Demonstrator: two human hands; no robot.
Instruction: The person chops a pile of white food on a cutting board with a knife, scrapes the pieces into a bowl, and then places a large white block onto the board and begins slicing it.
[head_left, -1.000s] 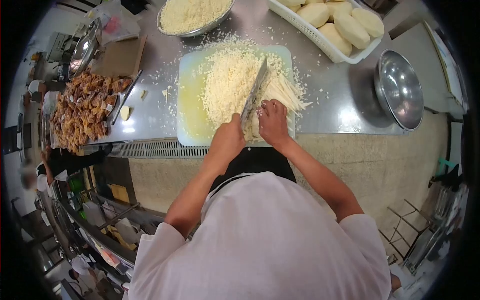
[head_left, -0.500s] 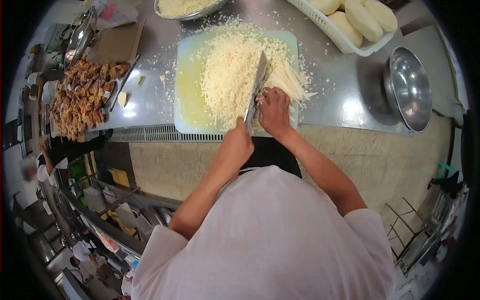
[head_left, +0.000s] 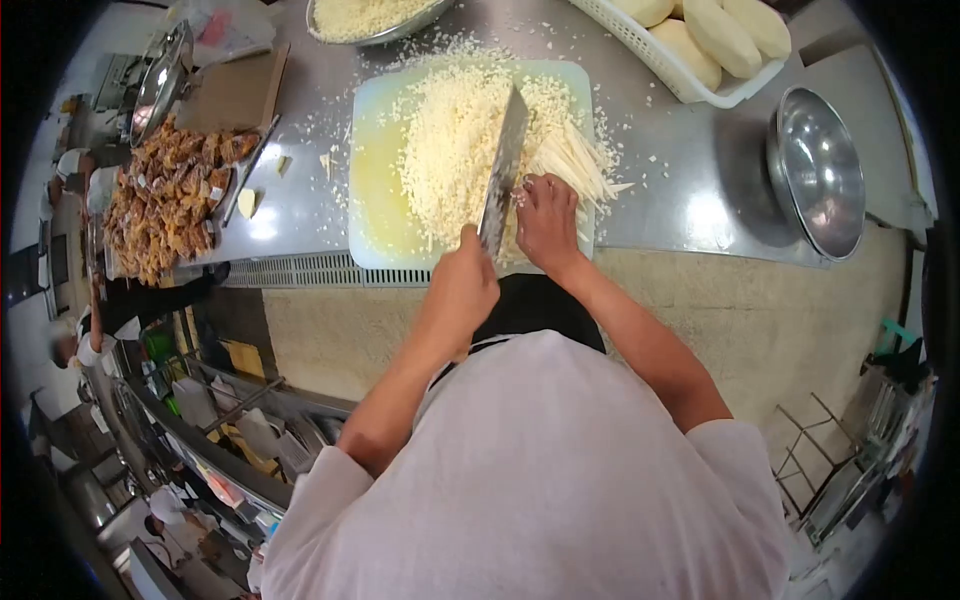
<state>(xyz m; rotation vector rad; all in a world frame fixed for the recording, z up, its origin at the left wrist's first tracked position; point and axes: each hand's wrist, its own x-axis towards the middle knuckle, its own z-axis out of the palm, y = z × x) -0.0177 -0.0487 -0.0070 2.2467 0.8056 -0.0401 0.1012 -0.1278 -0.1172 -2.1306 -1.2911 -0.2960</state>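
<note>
Two hands are working on the cutting board (head_left: 372, 190): the left hand (head_left: 462, 285) is clamping its fingers round the cleaver (head_left: 503, 170), blade pointing to twelve o'clock; the right hand (head_left: 547, 222), fingers curled together, is holding down pale strips (head_left: 572, 160) lying at its one o'clock.

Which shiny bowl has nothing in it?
The steel bowl on the right, beside the basket; the top bowl is full of chopped bits.
</note>
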